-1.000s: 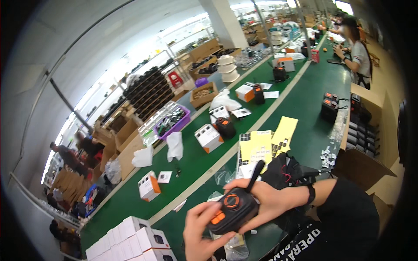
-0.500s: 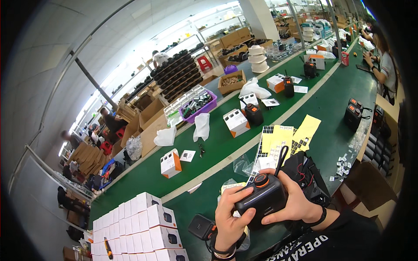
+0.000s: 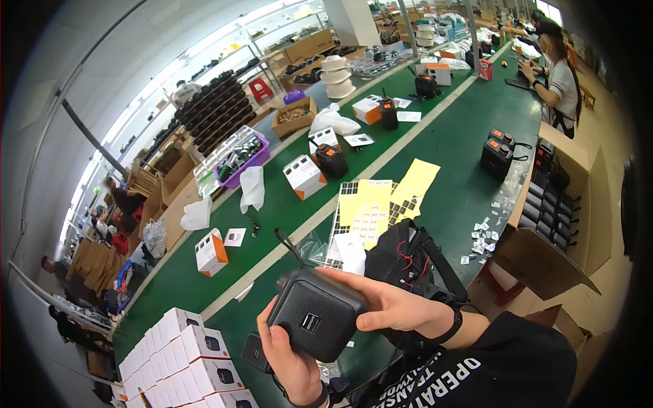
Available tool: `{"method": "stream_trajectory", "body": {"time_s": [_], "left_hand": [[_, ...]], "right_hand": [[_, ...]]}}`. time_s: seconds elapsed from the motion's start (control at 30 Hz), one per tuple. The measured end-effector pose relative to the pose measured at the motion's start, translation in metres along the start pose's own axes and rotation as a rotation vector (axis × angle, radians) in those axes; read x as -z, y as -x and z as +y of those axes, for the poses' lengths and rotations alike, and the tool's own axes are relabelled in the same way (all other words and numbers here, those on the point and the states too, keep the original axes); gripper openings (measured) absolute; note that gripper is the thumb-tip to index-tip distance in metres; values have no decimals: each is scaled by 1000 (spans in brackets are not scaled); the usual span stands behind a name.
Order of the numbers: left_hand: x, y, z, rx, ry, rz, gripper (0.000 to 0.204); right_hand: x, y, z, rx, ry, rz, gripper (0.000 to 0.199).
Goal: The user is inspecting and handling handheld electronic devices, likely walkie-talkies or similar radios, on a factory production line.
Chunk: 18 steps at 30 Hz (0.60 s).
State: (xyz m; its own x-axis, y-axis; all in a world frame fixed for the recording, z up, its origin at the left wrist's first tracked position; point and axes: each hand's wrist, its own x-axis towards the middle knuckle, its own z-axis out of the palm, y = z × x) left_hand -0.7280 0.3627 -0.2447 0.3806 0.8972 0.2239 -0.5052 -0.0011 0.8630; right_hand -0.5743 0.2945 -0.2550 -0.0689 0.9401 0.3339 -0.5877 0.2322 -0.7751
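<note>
A boxy black portable speaker (image 3: pixel 323 299) with rounded corners is held up between both my hands, its flat face with a small badge turned upward. My left hand (image 3: pixel 286 357) grips its lower left side, fingers closed against the case. Around the right side is my right hand (image 3: pixel 388 302), thumb on the front and fingers along the top edge. A wrist strap (image 3: pixel 288 246) sticks up from the far end. Just left of my left hand, a second black device (image 3: pixel 254 353) rests on the green table, partly hidden.
Stacked white boxes (image 3: pixel 183 360) fill the near left. A black bag (image 3: pixel 401 258) and yellow sticker sheets (image 3: pixel 371 211) lie beyond my hands. Rightward are two black speakers (image 3: pixel 500 155) and a carton (image 3: pixel 568 224) of black units. A co-worker (image 3: pixel 561 81) sits far right.
The speaker has been turned so its badged face shows and its orange-ringed knob no longer does. My hands have shifted their grip with it. The whole view has swung rightward.
</note>
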Motion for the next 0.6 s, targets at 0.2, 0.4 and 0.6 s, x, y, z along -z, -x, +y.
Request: {"method": "stream_trajectory", "body": {"time_s": [0.2,0.4,0.6], "left_hand": [[-14,11,3,-151,-205,1,54],[-20,14,3,-146,-200,12,55],[-16,16,3,-166,-220,34,54]], "right_hand": [[1,10,-9,-11,-65,-20,78],[2,12,-9,19,-70,-30,77],[4,11,-4,23,-101,-15,74]]}}
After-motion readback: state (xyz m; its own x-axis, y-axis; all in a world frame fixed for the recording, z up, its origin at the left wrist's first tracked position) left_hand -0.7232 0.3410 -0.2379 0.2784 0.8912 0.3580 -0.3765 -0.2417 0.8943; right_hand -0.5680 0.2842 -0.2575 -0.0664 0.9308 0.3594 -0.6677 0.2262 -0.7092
